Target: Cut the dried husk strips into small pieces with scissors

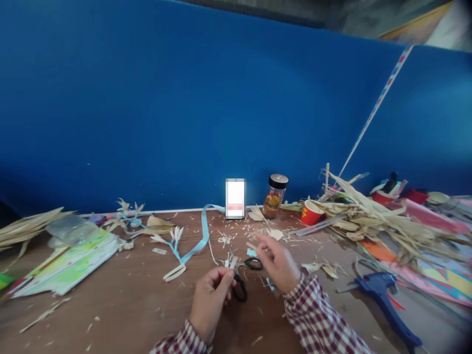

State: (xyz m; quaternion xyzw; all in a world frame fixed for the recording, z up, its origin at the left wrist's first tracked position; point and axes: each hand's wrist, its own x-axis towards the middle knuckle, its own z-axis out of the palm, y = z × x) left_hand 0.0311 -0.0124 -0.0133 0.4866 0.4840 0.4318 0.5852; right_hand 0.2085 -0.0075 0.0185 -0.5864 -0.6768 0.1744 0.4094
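My left hand (211, 297) pinches a small pale strip of corn husk (233, 262) between thumb and index finger. Right behind it lies a pair of scissors with black handles (241, 290), one loop partly covered by my fingers. My right hand (277, 260) is held just to the right, over the table. Its fingers are curled together, slightly blurred, with a small tan bit at their tips that I cannot make out clearly. To the left lies a husk flower (175, 241) with a light blue wrapped stem, from which a blue ribbon (201, 243) runs back.
Husk scraps litter the brown table (129, 314). A lidded jar (274, 196) and a red paper cup (309, 214) stand at the back, below a blue partition (165, 98). On the right are a husk pile (354, 206) and a blue glue gun (383, 290); a plastic bag (75, 229) lies left.
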